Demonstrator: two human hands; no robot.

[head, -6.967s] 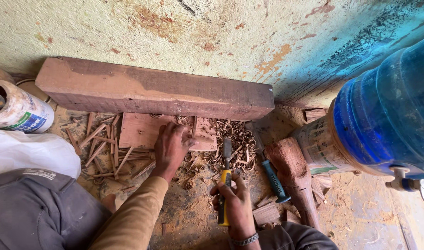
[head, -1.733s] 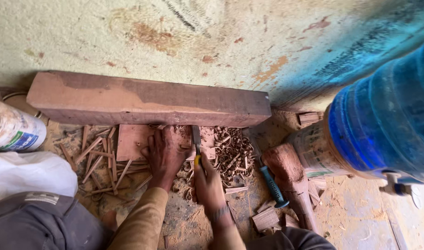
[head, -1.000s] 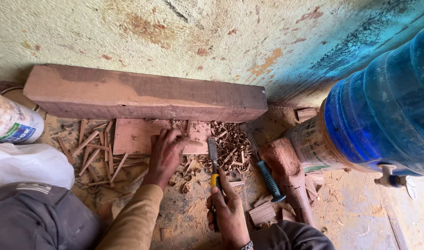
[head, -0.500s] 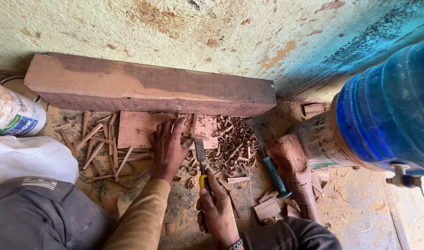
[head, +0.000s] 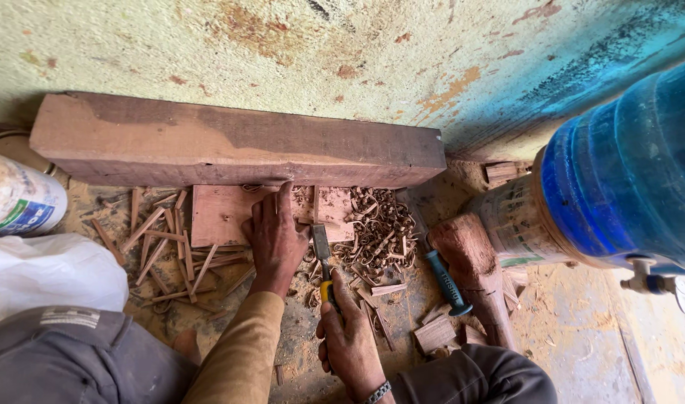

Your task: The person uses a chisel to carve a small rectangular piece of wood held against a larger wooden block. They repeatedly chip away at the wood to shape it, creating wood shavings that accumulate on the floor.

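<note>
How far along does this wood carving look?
Some cutting is done: curled shavings and split wood strips lie around the flat wooden piece. In hand: the left hand presses that piece against the long beam while the right hand holds a yellow-handled chisel, blade toward it. How much carving remains cannot be told; the hand hides the cut area.

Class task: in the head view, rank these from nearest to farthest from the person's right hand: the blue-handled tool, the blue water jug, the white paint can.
From the right hand:
1. Blue-handled tool, just to its right on the floor.
2. Blue water jug, far right.
3. White paint can, far left edge.
</note>
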